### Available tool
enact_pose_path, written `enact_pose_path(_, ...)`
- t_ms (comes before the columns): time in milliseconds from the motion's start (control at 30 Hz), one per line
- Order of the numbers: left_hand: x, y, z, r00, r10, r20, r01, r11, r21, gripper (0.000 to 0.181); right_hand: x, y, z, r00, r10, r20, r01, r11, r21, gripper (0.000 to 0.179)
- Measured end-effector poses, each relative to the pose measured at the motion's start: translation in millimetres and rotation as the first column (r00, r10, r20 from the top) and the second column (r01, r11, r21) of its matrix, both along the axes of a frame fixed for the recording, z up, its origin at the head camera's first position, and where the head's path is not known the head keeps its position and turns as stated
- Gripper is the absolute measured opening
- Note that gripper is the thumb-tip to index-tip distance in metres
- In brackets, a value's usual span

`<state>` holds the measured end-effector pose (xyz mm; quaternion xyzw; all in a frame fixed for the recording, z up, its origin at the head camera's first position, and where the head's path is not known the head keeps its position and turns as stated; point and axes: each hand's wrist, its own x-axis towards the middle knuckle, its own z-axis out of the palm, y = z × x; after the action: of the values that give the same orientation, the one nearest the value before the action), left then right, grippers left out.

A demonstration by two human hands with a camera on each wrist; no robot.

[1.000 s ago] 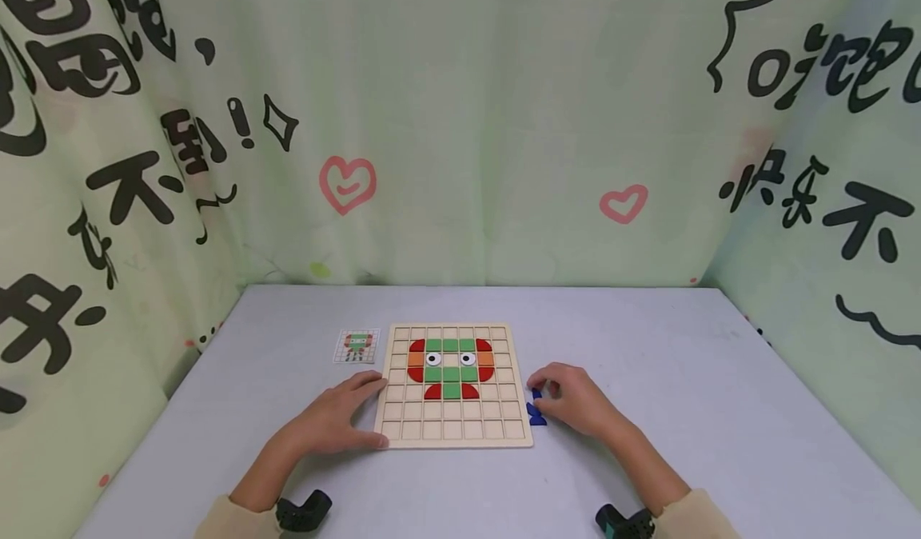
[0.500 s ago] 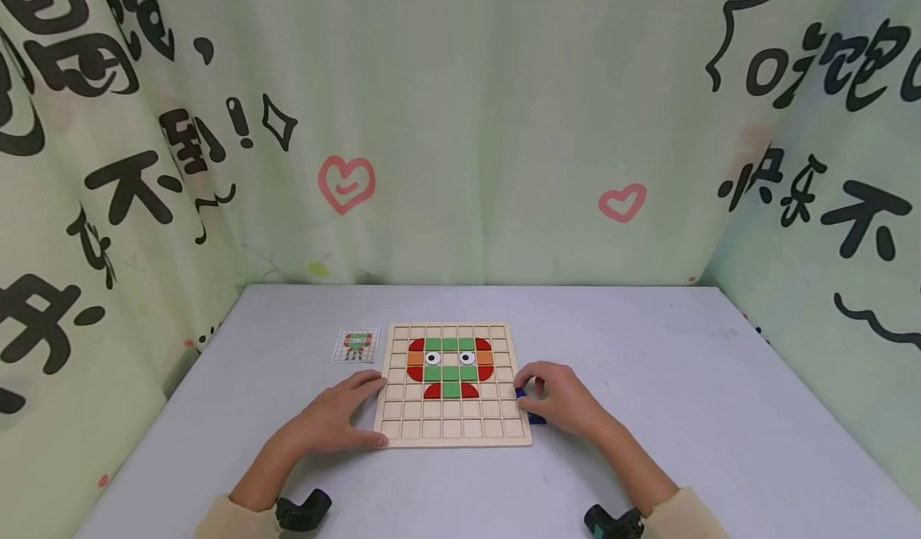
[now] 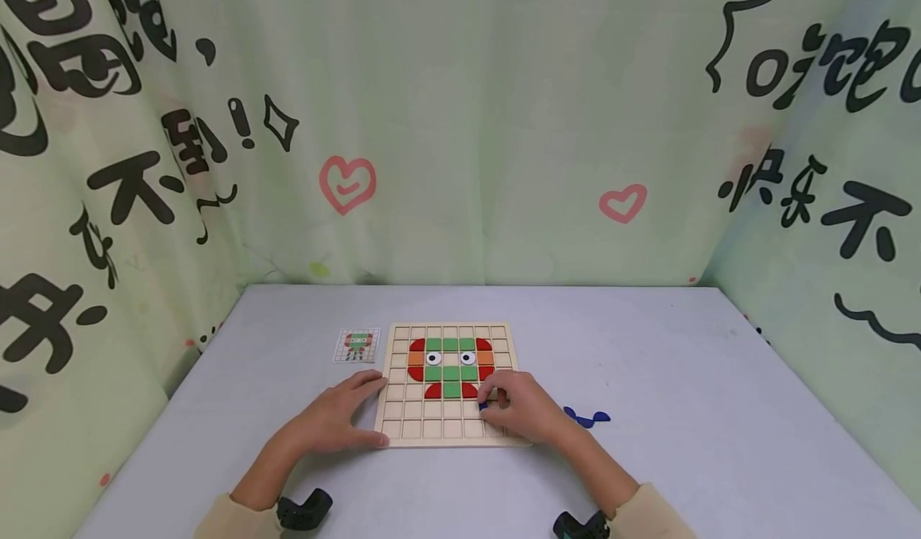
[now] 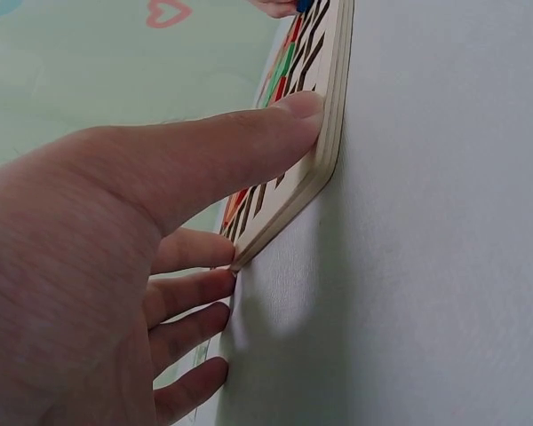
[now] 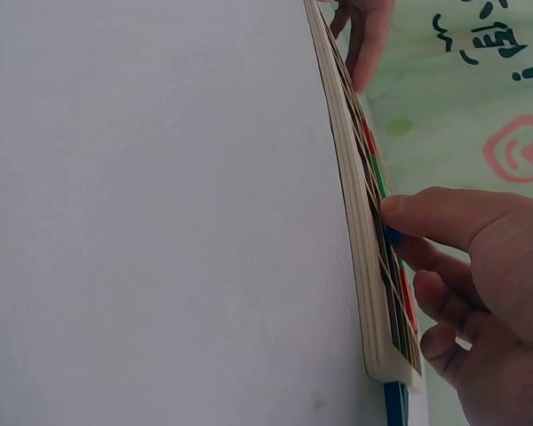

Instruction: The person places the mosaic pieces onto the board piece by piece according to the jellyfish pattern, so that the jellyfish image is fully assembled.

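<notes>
A pale wooden grid board [image 3: 403,413] lies on the table, with red, green and orange tiles and two eye tiles forming a face. My left hand [image 3: 338,417] rests at its left side, fingers straight and spread; the thumb [image 4: 293,115] lies on the near left corner. Over the board's right half, my right hand [image 3: 527,408] pinches a small blue tile [image 5: 393,236] between thumb and fingertips. The tile is close over the grid, just below the red tile on the right; its shape is mostly hidden by the fingers.
Several blue tiles [image 3: 601,417] lie on the table to the right of the board, partly behind my right hand. A small card [image 3: 357,345] printed with a gridded figure lies beyond my left hand. A printed curtain [image 3: 489,123] hangs behind the table.
My right hand has picked up a blue tile beside the board and carried it left over the grid, uncovering other blue tiles. The left hand stays in place.
</notes>
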<state>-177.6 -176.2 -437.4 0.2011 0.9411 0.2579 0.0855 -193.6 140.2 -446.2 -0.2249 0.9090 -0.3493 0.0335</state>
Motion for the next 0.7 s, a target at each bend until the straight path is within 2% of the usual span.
enact_pose_path(433,-0.5,1.4,-0.9,1.0,0.006,0.001,-0.006,1.0,-0.003,0.087,0.9,-13,-1.7,1.0,0.003,0.008,-0.003,1.0,0.005,0.008)
enact_pose_path(700,0.2,0.9,-0.7,1.0,0.007,-0.003,-0.007,1.0,-0.003,0.087,-1.0,-4,0.8,1.0,-0.004,-0.023,0.004,1.0,0.012,0.006)
